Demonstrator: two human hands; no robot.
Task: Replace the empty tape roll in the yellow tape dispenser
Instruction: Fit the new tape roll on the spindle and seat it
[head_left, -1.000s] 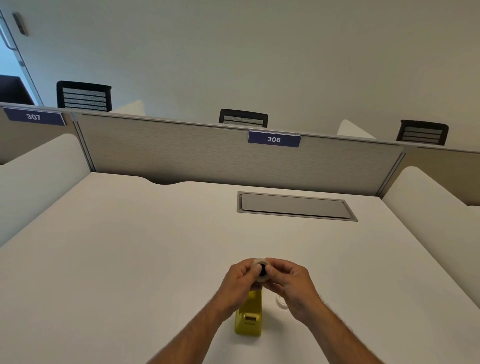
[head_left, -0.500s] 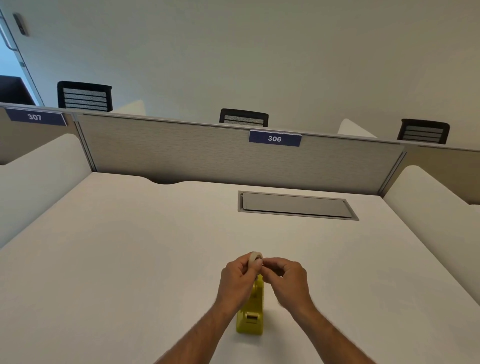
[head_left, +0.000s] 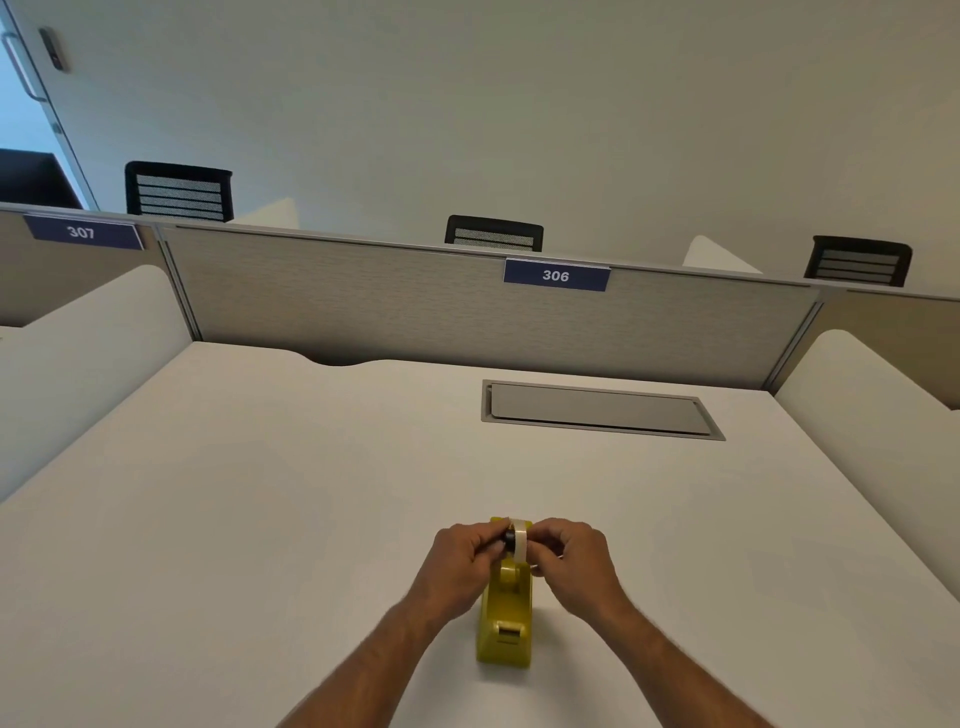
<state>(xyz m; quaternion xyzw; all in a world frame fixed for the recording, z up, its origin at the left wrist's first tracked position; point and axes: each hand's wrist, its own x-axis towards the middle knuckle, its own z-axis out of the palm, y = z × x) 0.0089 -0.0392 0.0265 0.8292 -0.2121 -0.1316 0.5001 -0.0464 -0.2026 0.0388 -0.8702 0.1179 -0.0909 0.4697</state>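
The yellow tape dispenser (head_left: 505, 618) stood upright on the white desk (head_left: 260, 519), its cutter end toward the person. A tape roll (head_left: 518, 540), seen edge-on with a dark hub at its left face, was held at the dispenser's far end, directly over its cradle. The left hand (head_left: 465, 558) was pinched on the roll's left side and the right hand (head_left: 569, 558) on its right side, fingers closed against it. Beyond the dispenser, a grey hatch (head_left: 597, 410) lay set into the desk.
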